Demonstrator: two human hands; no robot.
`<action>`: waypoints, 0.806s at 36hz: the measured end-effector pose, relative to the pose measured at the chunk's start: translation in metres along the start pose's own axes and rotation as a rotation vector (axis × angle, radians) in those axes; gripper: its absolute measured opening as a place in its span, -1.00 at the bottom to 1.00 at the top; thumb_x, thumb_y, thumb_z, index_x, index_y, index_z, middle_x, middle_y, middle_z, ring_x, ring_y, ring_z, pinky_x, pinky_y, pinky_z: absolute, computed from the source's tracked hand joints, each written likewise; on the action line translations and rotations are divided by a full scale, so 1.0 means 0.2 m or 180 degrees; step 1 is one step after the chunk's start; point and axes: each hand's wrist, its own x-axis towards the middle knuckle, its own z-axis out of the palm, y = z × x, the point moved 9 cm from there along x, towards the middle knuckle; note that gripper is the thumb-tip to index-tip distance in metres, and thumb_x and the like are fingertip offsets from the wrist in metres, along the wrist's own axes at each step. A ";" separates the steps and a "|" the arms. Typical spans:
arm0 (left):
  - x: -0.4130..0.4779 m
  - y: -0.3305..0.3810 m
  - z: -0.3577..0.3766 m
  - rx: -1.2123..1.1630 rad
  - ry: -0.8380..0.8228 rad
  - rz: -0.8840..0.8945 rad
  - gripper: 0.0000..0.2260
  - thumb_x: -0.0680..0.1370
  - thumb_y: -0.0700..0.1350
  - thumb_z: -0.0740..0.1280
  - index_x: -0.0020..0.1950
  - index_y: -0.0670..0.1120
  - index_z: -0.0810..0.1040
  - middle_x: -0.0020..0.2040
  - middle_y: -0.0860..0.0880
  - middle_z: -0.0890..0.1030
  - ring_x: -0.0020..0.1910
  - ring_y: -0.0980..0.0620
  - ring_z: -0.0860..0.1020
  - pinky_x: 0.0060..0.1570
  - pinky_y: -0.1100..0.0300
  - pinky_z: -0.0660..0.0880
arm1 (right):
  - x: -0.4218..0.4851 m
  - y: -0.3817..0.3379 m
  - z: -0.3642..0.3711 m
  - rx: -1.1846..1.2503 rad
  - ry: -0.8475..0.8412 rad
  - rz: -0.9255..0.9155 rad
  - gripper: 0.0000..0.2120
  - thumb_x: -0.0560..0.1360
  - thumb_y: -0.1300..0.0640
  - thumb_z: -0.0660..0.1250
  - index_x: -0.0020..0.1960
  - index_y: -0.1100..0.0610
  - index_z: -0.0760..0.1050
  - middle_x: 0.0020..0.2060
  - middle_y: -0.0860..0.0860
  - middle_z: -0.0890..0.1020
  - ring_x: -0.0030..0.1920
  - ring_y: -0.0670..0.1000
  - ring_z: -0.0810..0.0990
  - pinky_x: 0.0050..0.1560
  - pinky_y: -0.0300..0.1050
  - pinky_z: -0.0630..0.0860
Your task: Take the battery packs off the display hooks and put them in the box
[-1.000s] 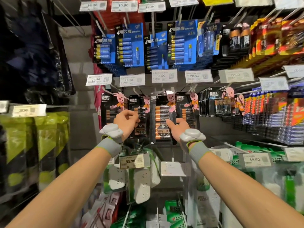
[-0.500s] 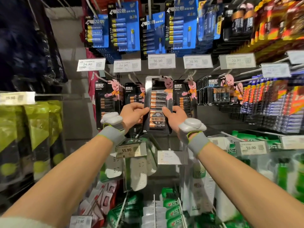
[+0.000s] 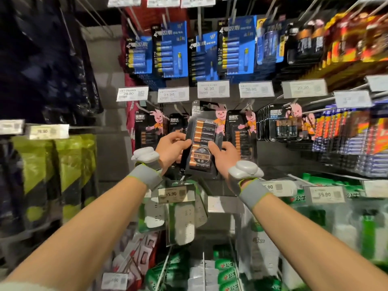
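Battery pack (image 3: 202,143) tilts top-forward, out ahead of neighbouring packs (image 3: 241,131). Likely sliding off hook; whether free, cannot tell. Left hand (image 3: 171,149) pinches left edge, right hand (image 3: 222,156) grips right edge. Box not in view. One second ago: pack hung flat, left hand on adjacent pack.

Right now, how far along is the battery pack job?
Early. No box is in view, so nothing shows as packed. The left hand and right hand grip one battery pack, tilted forward. The neighbouring packs hang either side, left to take.
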 end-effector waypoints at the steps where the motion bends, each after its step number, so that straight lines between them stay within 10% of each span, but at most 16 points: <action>1: 0.00 0.01 0.00 0.0006 -0.0002 0.0011 -0.95 0.55 -0.20 0.39 -0.06 -0.05 0.57 -0.19 -0.05 0.56 -0.29 0.03 0.50 -0.30 0.23 0.42 | 0.00 0.00 -0.01 0.0011 0.0022 -0.0012 -0.73 0.59 -0.06 0.22 0.10 0.14 0.41 -0.25 -0.05 0.48 -0.24 -0.04 0.45 -0.09 -0.14 0.30; 20: -0.06 0.02 0.05 -0.0245 -0.0089 -0.0033 -0.84 0.58 -0.28 0.30 -0.17 -0.08 0.46 -0.34 0.00 0.48 -0.55 0.19 0.43 -0.58 0.37 0.31 | -0.05 -0.08 -0.05 -0.0018 -0.0048 -0.0247 -0.78 0.55 -0.07 0.28 0.05 0.07 0.40 0.02 0.09 0.61 0.03 0.11 0.58 0.21 0.05 0.47; 29: -0.07 0.02 -0.20 -0.0107 0.0234 -0.0023 -0.83 0.58 -0.21 0.33 -0.21 -0.06 0.47 -0.18 -0.10 0.57 -0.23 -0.02 0.52 -0.35 0.24 0.41 | -0.09 -0.15 0.16 -0.0055 -0.0281 -0.0334 -0.75 0.53 -0.11 0.29 0.07 0.05 0.40 0.07 0.12 0.62 0.09 0.14 0.58 0.21 0.14 0.46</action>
